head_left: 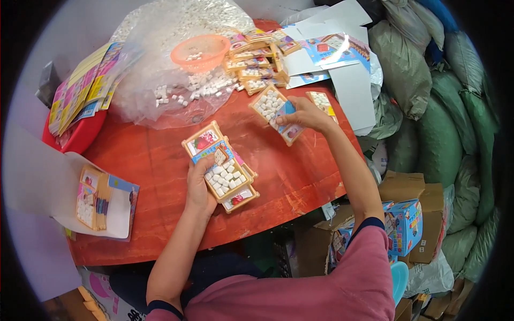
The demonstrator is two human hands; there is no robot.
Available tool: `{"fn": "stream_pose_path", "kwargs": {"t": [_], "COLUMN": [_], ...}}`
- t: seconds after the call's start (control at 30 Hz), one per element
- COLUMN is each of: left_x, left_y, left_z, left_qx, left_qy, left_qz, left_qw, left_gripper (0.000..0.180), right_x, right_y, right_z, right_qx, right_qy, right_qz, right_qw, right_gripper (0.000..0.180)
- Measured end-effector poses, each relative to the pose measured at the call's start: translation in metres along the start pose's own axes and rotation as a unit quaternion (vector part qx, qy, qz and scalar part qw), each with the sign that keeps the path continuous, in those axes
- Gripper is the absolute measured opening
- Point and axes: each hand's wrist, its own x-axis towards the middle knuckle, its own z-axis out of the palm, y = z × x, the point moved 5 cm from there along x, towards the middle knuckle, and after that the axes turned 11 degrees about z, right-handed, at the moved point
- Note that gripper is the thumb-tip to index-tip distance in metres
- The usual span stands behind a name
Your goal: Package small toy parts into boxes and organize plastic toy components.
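Now I am gripping a stack of filled trays (225, 174) in my left hand (199, 187); my right hand (304, 113), fingers closed, is holding another tray (276, 112) up-right of it above the surface (160, 176), long axis slanting toward the stack.

My left hand (199, 184) covers lower edge of tray stack (222, 168); prints on trays too small to tell; sacks (455, 134) fade into dark right rim.

Pretty bright, even overhead light with only soft shadows under the hands, some glare off the glossy red table (278, 176) and clear plastic bag (160, 32), heavy fisheye bending plus black corners, and slightly soft detail overall.
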Motion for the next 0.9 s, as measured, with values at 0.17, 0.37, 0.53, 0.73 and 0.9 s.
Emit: {"fn": "stream_pose_path", "kwargs": {"t": [0.17, 0.37, 0.53, 0.73, 0.9], "left_x": [-0.006, -0.016, -0.014, -0.018, -0.024], "left_y": [0.014, 0.015, 0.0, 0.012, 0.019], "left_z": [-0.005, -0.009, -0.014, -0.018, -0.013], "left_qx": [-0.024, 0.036, 0.021, 0.07, 0.121], "left_qy": [0.004, 0.049, 0.036, 0.039, -0.004], "left_qz": [0.012, 0.119, 0.12, 0.136, 0.157], "left_qw": [1.0, 0.991, 0.992, 0.987, 0.98], "left_gripper": [0.042, 0.039, 0.058, 0.075, 0.067], "right_x": [-0.032, -0.068, -0.071, -0.066, -0.057], "right_y": [-0.026, -0.068, -0.063, -0.068, -0.063], "right_z": [0.055, 0.114, 0.147, 0.161, 0.164], "right_qx": [0.148, 0.243, 0.234, 0.198, 0.039], "right_qy": [-0.132, -0.221, -0.237, -0.234, -0.154], "right_qz": [0.004, -0.016, 0.027, 0.002, -0.052], "right_qw": [0.98, 0.944, 0.943, 0.952, 0.986], "right_gripper": [0.037, 0.037, 0.044, 0.044, 0.049]}}
